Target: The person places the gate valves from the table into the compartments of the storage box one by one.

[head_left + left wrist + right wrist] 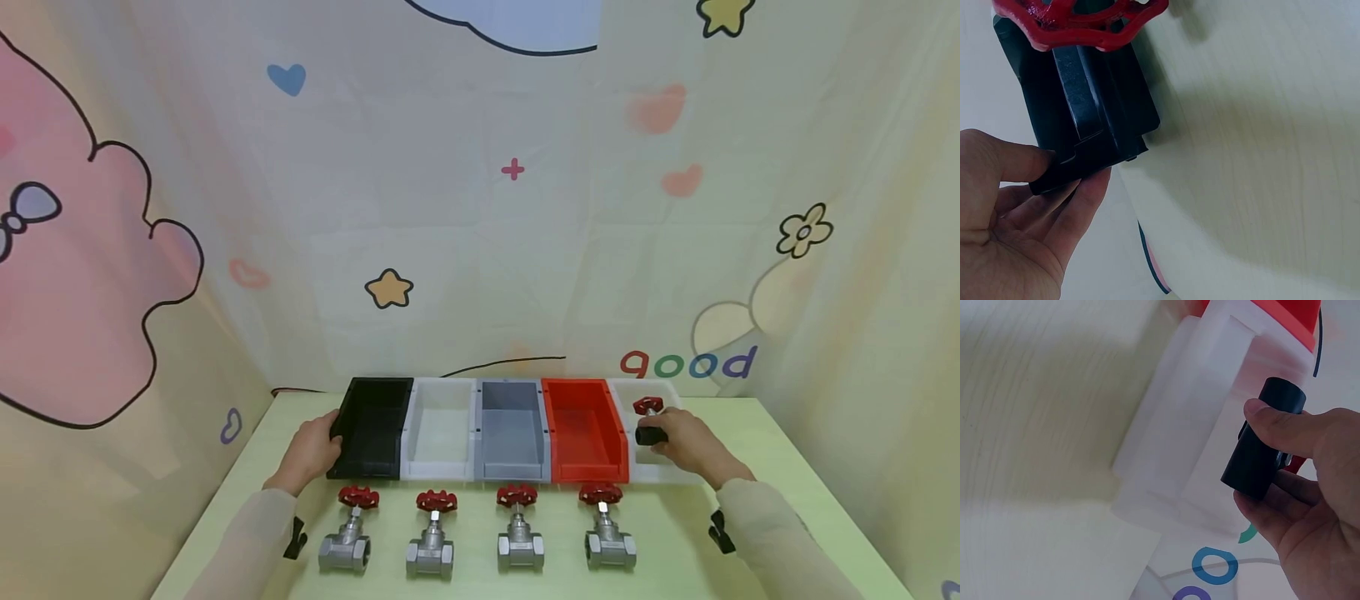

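Observation:
At the left end of the row, my left hand [307,450] grips the side wall of the black bin [371,429]. In the left wrist view its thumb [1025,164] lies on the inner side of the wall, with the fingers outside. My right hand [686,437] holds a valve with a black, pipe-like body [1263,440] and a red handwheel [648,406]. That valve is over or within the right-hand white bin [663,473]; whether it touches the bottom I cannot tell. The hand partly hides the handwheel in the right wrist view.
Between those two bins stand a white bin [441,425], a grey bin [513,425] and a red bin [585,429]. Several silver valves with red handwheels, such as the leftmost valve [347,546], line the table [675,558] in front. A printed curtain [465,208] hangs behind.

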`<state>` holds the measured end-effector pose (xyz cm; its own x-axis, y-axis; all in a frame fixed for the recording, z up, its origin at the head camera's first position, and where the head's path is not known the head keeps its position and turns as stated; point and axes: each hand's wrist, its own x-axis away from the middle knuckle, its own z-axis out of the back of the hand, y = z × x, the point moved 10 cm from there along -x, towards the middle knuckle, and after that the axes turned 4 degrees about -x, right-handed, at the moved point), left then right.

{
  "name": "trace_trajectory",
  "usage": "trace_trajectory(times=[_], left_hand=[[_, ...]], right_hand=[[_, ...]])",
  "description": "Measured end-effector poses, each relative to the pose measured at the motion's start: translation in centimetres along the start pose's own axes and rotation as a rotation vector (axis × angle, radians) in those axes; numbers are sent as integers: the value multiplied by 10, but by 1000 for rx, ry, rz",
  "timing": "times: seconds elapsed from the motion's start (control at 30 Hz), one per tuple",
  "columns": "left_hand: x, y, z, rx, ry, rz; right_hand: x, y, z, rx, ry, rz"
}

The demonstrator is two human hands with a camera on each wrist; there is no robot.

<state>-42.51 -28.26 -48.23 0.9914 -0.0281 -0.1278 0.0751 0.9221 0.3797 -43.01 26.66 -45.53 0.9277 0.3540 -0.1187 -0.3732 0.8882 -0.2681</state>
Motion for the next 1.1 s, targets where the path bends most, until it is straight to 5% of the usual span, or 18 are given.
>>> trace_trajectory(times=[1.1], left_hand=[[0, 0, 0, 2, -5, 3]], right_hand=[[-13, 20, -39, -87, -70, -71]])
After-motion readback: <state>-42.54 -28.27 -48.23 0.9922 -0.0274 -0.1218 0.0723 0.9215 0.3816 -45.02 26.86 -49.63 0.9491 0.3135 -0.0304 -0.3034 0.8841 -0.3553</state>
